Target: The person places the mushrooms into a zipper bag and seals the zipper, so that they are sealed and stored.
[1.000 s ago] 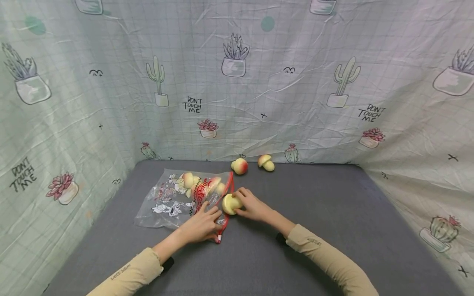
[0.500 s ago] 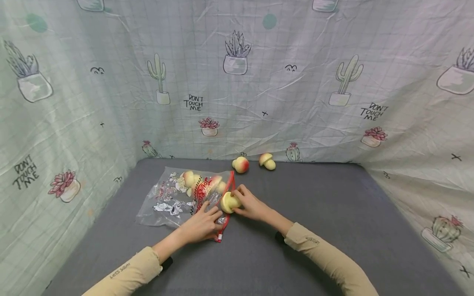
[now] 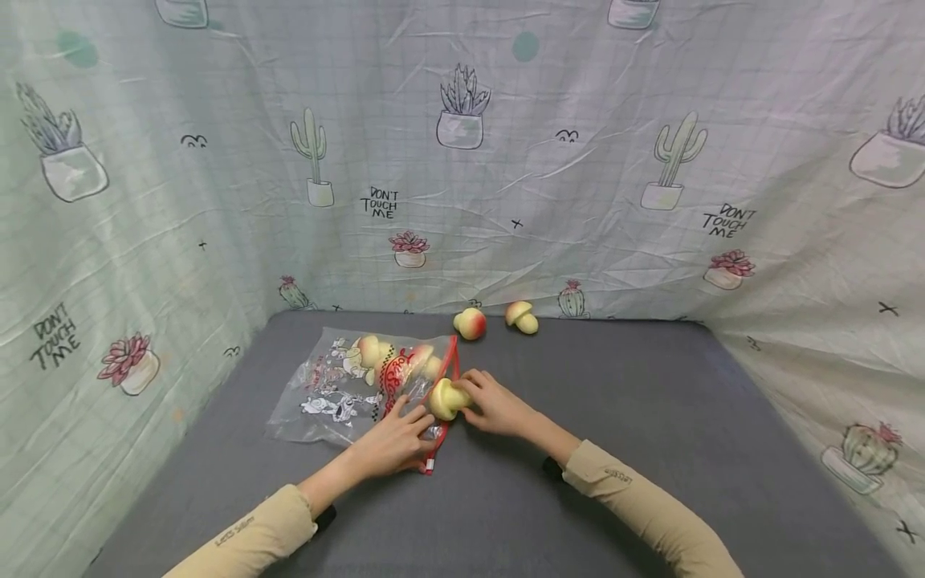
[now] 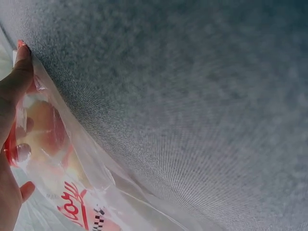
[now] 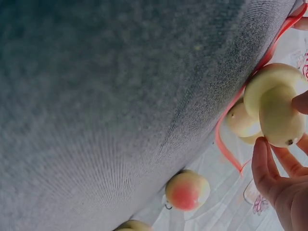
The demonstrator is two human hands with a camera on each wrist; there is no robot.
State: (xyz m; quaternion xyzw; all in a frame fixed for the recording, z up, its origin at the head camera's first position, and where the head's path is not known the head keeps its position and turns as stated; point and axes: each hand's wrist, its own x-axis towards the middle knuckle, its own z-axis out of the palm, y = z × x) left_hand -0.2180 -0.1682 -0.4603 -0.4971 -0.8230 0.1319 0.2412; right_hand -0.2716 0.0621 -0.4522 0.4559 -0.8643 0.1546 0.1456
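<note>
A clear plastic zip bag (image 3: 296,413) with a red zip edge and printed figures lies on the grey table. Several yellow-and-red toy mushrooms (image 3: 372,351) show through its plastic. My left hand (image 3: 390,441) grips the bag's zip edge near its lower corner, thumb by the slider, as the left wrist view (image 4: 19,72) also shows in part. With the right hand (image 3: 499,408) I pinch another toy mushroom (image 3: 446,399) by its stem, cap toward the bag, right at the red opening. In the right wrist view this mushroom (image 5: 281,115) partly covers one inside the bag.
Two more toy mushrooms stand near the table's back edge: one with its red cap toward me (image 3: 471,323), the other tilted on its side (image 3: 523,318). Behind the table hangs a cactus-print curtain (image 3: 506,160), which also runs along both sides.
My right hand has shifted slightly left with its mushroom, bringing it to the bag's red opening. The left hand keeps its hold on the bag edge.
</note>
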